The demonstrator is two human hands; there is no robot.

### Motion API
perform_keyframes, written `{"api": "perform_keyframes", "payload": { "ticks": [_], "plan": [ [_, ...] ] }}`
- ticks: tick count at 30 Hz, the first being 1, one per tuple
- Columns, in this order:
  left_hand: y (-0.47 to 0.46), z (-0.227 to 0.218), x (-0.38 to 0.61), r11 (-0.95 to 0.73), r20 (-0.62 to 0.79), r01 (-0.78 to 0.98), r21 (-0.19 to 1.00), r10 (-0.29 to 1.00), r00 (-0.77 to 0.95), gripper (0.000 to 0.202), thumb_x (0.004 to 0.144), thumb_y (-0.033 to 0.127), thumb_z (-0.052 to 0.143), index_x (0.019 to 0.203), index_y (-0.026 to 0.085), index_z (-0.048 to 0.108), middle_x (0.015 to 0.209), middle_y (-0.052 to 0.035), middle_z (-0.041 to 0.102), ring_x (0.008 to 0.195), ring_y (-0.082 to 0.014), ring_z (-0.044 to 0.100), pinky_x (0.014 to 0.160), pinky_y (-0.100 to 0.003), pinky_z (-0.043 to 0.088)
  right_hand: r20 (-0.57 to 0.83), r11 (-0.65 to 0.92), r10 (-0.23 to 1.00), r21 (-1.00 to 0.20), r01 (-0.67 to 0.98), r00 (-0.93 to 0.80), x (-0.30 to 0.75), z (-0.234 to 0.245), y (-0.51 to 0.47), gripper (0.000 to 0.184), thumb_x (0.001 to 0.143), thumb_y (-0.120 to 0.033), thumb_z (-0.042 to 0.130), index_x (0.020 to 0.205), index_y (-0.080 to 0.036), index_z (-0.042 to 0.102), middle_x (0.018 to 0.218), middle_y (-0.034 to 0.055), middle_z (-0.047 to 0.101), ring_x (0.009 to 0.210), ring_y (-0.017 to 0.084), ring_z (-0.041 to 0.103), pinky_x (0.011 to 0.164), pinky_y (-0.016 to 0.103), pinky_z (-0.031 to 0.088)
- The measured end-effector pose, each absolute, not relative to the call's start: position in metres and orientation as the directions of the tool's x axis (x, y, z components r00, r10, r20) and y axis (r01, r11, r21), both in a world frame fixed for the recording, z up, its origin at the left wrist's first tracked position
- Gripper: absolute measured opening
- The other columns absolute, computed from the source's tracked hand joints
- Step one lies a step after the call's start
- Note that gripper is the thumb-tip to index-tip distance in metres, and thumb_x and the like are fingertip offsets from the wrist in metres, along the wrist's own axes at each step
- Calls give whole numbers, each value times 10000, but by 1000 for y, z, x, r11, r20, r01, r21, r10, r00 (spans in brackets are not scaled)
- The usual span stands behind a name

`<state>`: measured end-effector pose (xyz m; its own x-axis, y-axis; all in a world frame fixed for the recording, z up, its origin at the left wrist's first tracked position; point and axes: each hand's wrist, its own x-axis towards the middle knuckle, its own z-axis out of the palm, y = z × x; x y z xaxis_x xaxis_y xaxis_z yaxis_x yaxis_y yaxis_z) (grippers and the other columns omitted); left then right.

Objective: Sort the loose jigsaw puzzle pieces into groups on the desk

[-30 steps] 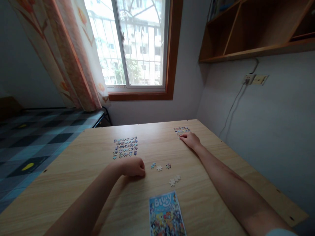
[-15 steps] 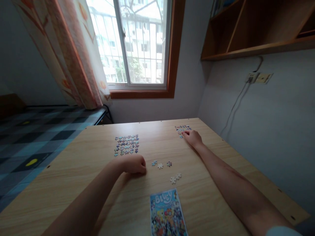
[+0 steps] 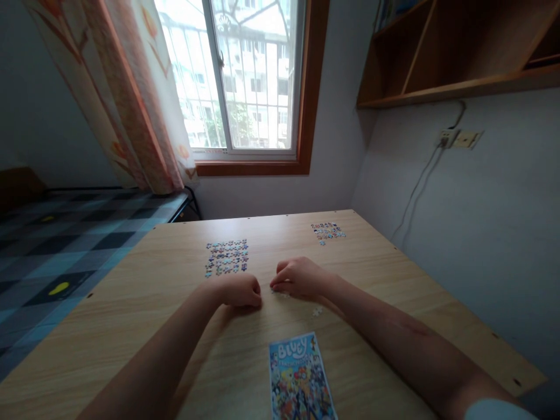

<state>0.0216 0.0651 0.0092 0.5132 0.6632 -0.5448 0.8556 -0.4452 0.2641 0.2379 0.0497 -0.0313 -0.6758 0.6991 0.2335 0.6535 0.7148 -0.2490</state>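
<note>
My left hand rests on the table as a closed fist. Whatever may be inside it is hidden. Just right of it, my right hand is lowered with its thumb and fingertips pinched on a small puzzle piece. A pale puzzle piece shows partly under that hand. Nearer to me lies another pale puzzle piece. Beyond my left hand, puzzle pieces are laid out in rows. A smaller group of puzzle pieces lies at the far right of the table.
A colourful picture sheet or booklet marked "BLUEY" lies at the near side of the wooden table. Past the table's left edge is a bed with a checked cover. A shelf hangs on the right wall.
My right hand has moved from the far-right group back toward my left hand, down to the loose pieces. One pale piece near the picture sheet no longer shows. My left fist stays put.
</note>
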Motion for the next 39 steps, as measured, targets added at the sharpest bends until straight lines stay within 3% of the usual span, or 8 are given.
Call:
{"api": "perform_keyframes", "payload": {
  "ticks": [10, 15, 19, 24, 28, 31, 34, 39],
  "plan": [
    [65, 10, 21, -449, -541, 858, 249, 670, 508, 181, 603, 363, 535, 581, 197, 601, 561, 6, 572, 548, -152, 481, 549, -278, 373, 273, 557, 827, -286, 780, -491, 254, -34, 57, 183, 856, -299, 605, 933, -280, 770, 910, -2, 713, 794, 109, 622, 728, 196, 398],
    [66, 9, 20, -437, -541, 860, 262, 672, 506, 185, 598, 369, 549, 580, 193, 603, 563, 6, 567, 556, -153, 486, 537, -272, 370, 195, 536, 844, -297, 790, -499, 264, -31, 63, 203, 855, -289, 590, 939, -289, 775, 949, -2, 721, 836, 118, 639, 751, 195, 418],
    [68, 7, 19, -407, -557, 870, 278, 669, 491, 184, 593, 373, 548, 582, 196, 596, 560, 6, 556, 543, -155, 487, 511, -273, 357, 118, 489, 872, -224, 843, -475, 276, -25, 69, 234, 829, -271, 568, 941, -291, 772, 946, 4, 732, 854, 144, 649, 742, 209, 426],
    [69, 5, 18, -420, -549, 862, 285, 665, 506, 195, 601, 383, 545, 576, 197, 599, 569, 1, 570, 552, -156, 494, 547, -278, 377, -44, 201, 977, -169, 965, -211, 304, -16, 74, 235, 758, -228, 589, 897, -259, 776, 923, 46, 738, 854, 176, 654, 702, 221, 420],
    [69, 5, 18, -420, -553, 862, 285, 662, 506, 190, 597, 379, 536, 571, 200, 594, 562, 3, 564, 550, -155, 491, 548, -279, 375, -152, 45, 986, -145, 988, -67, 336, -10, 79, 190, 646, -157, 639, 783, -181, 768, 807, 86, 728, 731, 185, 646, 619, 225, 406],
    [69, 5, 19, -405, -554, 866, 292, 666, 499, 181, 591, 375, 533, 573, 203, 586, 558, 5, 549, 539, -154, 484, 518, -275, 356, -254, -19, 967, -170, 985, -25, 354, -7, 83, 122, 652, -200, 652, 710, -154, 749, 702, 76, 706, 593, 146, 605, 555, 212, 391],
    [69, 5, 19, -386, -562, 875, 292, 671, 483, 177, 585, 369, 533, 578, 202, 592, 547, 8, 528, 518, -149, 466, 488, -271, 333, -336, -47, 941, -217, 975, -30, 365, -6, 87, 200, 732, -290, 620, 661, -138, 729, 655, 69, 687, 508, 110, 557, 520, 206, 380],
    [68, 6, 19, -384, -563, 875, 296, 669, 485, 175, 590, 364, 539, 570, 197, 586, 541, 11, 527, 518, -143, 463, 495, -270, 329, -336, -52, 941, -267, 962, -42, 369, -14, 92, 263, 752, -399, 647, 709, -154, 734, 691, 51, 693, 518, 102, 547, 539, 216, 387]
  ]
}}
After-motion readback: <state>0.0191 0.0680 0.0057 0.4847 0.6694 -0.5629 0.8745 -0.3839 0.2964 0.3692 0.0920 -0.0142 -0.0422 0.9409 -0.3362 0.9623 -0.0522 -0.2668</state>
